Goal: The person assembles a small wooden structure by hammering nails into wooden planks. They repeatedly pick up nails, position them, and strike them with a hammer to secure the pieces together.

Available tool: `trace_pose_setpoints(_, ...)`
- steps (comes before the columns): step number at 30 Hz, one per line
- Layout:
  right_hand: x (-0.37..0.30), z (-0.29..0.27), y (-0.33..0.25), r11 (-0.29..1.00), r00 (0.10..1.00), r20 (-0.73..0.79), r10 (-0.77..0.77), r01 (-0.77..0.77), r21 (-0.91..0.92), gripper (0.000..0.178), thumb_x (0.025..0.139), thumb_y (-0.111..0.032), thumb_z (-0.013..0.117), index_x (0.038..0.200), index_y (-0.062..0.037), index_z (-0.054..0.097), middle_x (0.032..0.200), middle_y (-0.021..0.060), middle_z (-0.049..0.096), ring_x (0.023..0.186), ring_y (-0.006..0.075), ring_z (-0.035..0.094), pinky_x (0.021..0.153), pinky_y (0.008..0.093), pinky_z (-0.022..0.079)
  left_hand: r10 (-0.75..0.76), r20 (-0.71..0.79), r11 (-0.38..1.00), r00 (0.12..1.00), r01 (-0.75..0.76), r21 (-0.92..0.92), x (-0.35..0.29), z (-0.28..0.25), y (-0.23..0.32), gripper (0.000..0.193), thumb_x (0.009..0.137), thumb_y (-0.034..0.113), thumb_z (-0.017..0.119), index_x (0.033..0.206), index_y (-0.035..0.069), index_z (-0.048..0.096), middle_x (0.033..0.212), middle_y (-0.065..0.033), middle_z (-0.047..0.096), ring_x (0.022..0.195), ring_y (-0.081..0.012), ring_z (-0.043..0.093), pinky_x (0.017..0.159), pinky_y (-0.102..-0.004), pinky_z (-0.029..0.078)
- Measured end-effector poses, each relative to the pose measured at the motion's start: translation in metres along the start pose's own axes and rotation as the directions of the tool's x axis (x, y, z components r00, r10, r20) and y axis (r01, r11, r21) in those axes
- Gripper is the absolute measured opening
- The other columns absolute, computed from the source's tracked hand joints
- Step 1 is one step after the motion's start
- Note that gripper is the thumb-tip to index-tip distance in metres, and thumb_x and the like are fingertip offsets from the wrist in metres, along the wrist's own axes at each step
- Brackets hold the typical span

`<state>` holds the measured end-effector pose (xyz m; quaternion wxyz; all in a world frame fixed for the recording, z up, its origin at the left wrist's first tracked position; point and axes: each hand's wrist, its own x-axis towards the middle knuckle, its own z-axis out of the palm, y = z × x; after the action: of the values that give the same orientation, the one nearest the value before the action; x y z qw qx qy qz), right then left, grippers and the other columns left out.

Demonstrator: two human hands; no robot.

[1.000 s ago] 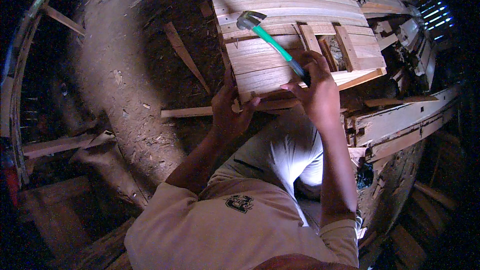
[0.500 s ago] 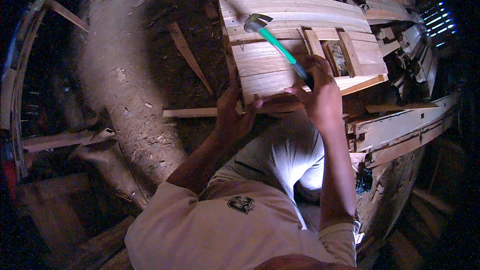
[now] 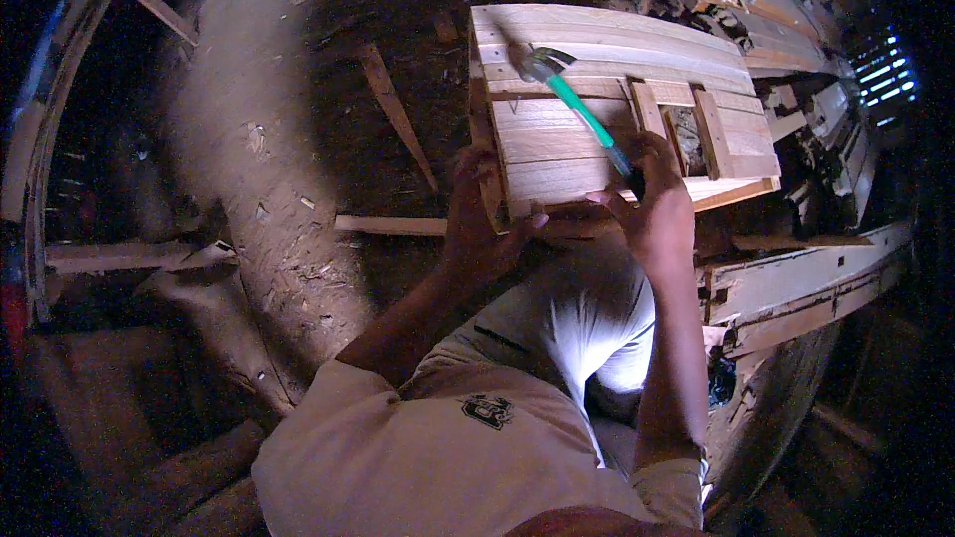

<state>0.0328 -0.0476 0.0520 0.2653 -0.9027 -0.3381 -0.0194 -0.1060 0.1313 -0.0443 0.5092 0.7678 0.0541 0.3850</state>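
In front of me a box of pale wooden slats (image 3: 597, 50) is tilted, with a square opening framed by two short battens near its right end. At its near left corner, my left hand (image 3: 485, 224) has its fingers along the side and its thumb under the near edge. My right hand (image 3: 659, 214) is wrapped round the dark grip of a claw hammer (image 3: 580, 111) with a green shaft. The hammer lies slantwise over the slats, its metal head toward the far left. A thin nail (image 3: 514, 105) stands up from the slats near the head.
Beneath the box, a narrow plank (image 3: 390, 225) lies crosswise. To the right is a thick notched timber (image 3: 806, 273), with scrap wood (image 3: 826, 119) piled behind it. A loose stick (image 3: 396, 114) rests on the dirt floor (image 3: 284, 189), which is littered with chips.
The whole view has shifted, so the box and both hands appear farther right and slightly lower. My left fingers have slid a little along the box's side. The hammer keeps its slant.
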Motion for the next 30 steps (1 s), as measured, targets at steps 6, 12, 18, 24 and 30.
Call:
trace_pose_setpoints(6,0.001,0.004,0.005,0.997,0.999,-0.013,-0.042,0.041,-0.067,0.064,0.068,-0.021,0.094,0.119,0.0012,0.062,0.139,0.0166,0.060,0.117,0.0414,0.064,0.090,0.0453,0.054,0.241,0.185,0.917,0.953,-0.286,0.278,0.035,-0.025,-0.005,0.101,0.073,0.048,0.089,0.148,0.001,0.040,0.156,-0.0210,0.039,0.150,-0.0449,0.030,0.124,-0.0544,0.026)
trace_pose_setpoints(12,0.003,0.003,0.005,0.994,0.997,0.009,-0.076,0.077,-0.080,0.069,0.072,-0.027,0.092,0.125,0.0011,0.060,0.140,0.0203,0.058,0.119,0.0439,0.063,0.094,0.0468,0.055,0.326,0.163,0.884,0.931,-0.361,0.298,0.033,-0.017,-0.032,0.105,0.068,0.053,0.090,0.147,0.003,0.042,0.156,-0.0187,0.040,0.148,-0.0440,0.035,0.123,-0.0553,0.028)
trace_pose_setpoints(18,0.002,0.004,0.007,0.997,0.998,-0.001,-0.059,0.058,-0.046,0.070,0.069,-0.025,0.092,0.127,-0.0004,0.062,0.140,0.0165,0.059,0.123,0.0408,0.061,0.099,0.0453,0.052,0.331,0.133,0.900,0.934,-0.355,0.254,0.032,-0.012,-0.033,0.106,0.065,0.046,0.092,0.147,0.004,0.041,0.154,-0.0202,0.042,0.147,-0.0447,0.038,0.121,-0.0560,0.033)
trace_pose_setpoints(24,0.001,0.003,0.004,0.998,1.000,0.014,-0.028,0.028,-0.049,0.070,0.069,-0.024,0.092,0.127,0.0009,0.062,0.141,0.0182,0.058,0.125,0.0413,0.060,0.100,0.0460,0.052,0.357,0.079,0.906,0.931,-0.366,0.212,0.032,-0.007,-0.039,0.101,0.067,0.046,0.089,0.146,0.004,0.042,0.152,-0.0209,0.044,0.144,-0.0479,0.039,0.119,-0.0584,0.034)
trace_pose_setpoints(30,0.003,0.003,0.003,0.995,0.998,0.008,-0.070,0.070,-0.077,0.068,0.070,-0.026,0.092,0.124,0.0019,0.062,0.141,0.0187,0.058,0.124,0.0419,0.061,0.099,0.0463,0.052,0.298,0.108,0.914,0.949,-0.316,0.256,0.037,-0.012,-0.031,0.099,0.068,0.054,0.085,0.144,0.005,0.044,0.149,-0.0199,0.046,0.141,-0.0467,0.042,0.118,-0.0601,0.034)
